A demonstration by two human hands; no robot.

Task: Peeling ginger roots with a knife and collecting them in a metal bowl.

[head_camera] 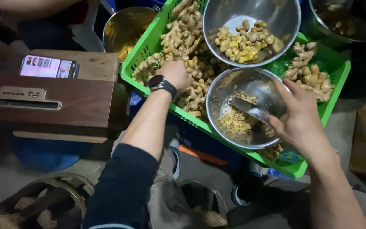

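ginger (pixel 187 46) under left fingers (pixel 182 80), seemingly gripped

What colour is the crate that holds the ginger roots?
Bright green crate, seen best in the head view; the left hand reaches into its ginger roots.

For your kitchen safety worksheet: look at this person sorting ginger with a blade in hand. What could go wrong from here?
1. The right hand holds a blade while the left hand reaches into the ginger pile; a slip may cut fingers.
2. The lower steel bowl sits on heaped ginger in the green crate and may tip.
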